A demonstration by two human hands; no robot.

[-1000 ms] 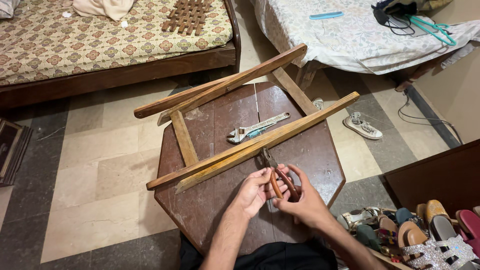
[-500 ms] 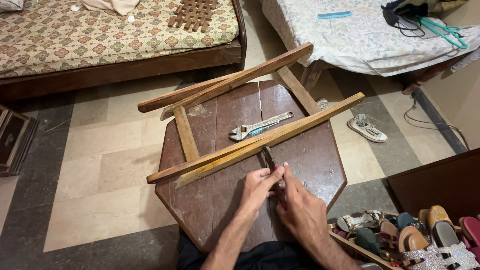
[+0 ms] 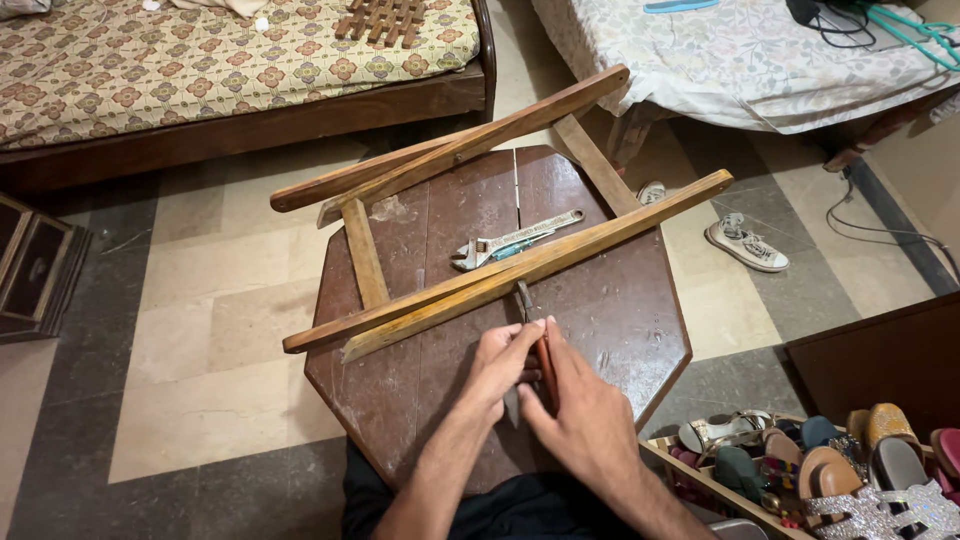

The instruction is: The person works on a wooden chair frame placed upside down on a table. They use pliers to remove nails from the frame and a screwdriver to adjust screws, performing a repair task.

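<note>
Pliers [image 3: 535, 340] with orange-brown handles lie between both hands near the middle of the dark wooden table [image 3: 640, 320], their metal tip touching the near rail of a wooden frame [image 3: 500, 280] that spans the tabletop. Left hand [image 3: 500, 362] is closed around the handles, and right hand [image 3: 585, 410] presses against them from the other side, fingers narrow. An adjustable wrench [image 3: 515, 240] rests just beyond that rail, toward the far edge
</note>
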